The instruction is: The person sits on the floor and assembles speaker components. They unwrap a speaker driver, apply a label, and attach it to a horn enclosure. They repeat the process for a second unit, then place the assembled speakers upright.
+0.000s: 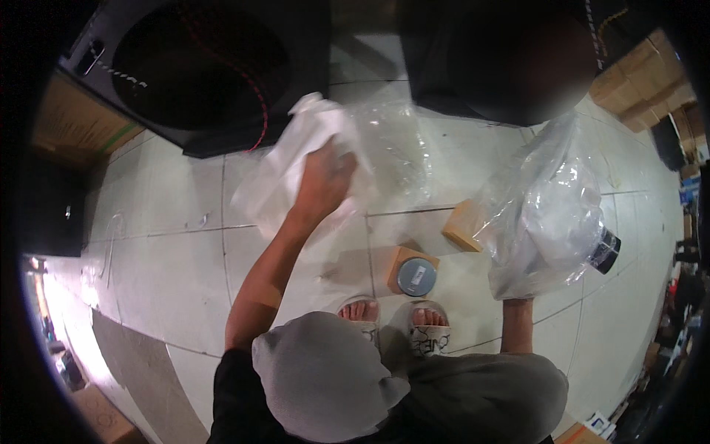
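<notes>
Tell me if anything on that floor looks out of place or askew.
Two wooden blocks lie loose and skewed on the tiled floor, one right by the feet, with a round tin resting on it. Nothing spilled or broken shows.

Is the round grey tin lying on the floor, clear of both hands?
Yes: the round grey tin sits on a cardboard piece by the feet, while both hands hold plastic bags above.

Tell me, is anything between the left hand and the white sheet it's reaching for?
Nothing visible does. The left hand already has its grip on the white sheet, with a clear plastic bag beside it. The right hand is hidden behind another clear bag.
</notes>
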A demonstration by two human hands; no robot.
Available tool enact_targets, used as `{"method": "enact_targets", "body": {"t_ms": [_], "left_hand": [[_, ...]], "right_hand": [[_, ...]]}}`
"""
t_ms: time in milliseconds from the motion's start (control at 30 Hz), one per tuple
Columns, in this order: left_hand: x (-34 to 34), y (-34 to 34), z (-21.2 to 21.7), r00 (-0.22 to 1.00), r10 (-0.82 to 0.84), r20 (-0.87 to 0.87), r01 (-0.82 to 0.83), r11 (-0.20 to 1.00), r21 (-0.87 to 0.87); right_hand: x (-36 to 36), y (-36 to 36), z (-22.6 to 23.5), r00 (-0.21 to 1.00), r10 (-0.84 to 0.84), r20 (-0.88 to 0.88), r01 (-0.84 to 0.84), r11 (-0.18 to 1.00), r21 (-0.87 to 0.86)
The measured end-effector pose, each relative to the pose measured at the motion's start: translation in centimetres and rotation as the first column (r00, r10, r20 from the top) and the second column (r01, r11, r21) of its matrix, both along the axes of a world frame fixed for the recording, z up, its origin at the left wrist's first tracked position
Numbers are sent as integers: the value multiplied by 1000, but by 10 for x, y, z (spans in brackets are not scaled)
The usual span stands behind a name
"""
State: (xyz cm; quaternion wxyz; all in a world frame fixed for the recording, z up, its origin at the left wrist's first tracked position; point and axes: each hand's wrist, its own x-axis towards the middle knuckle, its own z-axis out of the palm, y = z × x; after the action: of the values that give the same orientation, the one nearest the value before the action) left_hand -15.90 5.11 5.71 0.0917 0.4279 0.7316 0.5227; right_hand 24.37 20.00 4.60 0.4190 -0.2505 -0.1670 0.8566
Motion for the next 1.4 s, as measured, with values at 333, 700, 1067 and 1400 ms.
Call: {"method": "enact_targets", "body": {"t_ms": [333, 700, 1067, 1400], "left_hand": [[56, 61, -158, 645, -608, -463, 131, 685, -717], [107, 25, -66, 642, -209, 738, 520, 826, -218], [83, 34, -47, 516, 14, 856, -119, 991, 55], [-27, 41, -99, 628, 497, 598, -605, 796, -25]], "right_hand": [[14, -17, -17, 992, 124, -10, -122, 989, 88], [-65, 12, -39, 947, 143, 289, -193, 969, 153], [-87, -2, -36, 855, 111, 507, -176, 981, 83], [-56, -7, -2, 788, 223, 573, -304, 951, 49]]}}
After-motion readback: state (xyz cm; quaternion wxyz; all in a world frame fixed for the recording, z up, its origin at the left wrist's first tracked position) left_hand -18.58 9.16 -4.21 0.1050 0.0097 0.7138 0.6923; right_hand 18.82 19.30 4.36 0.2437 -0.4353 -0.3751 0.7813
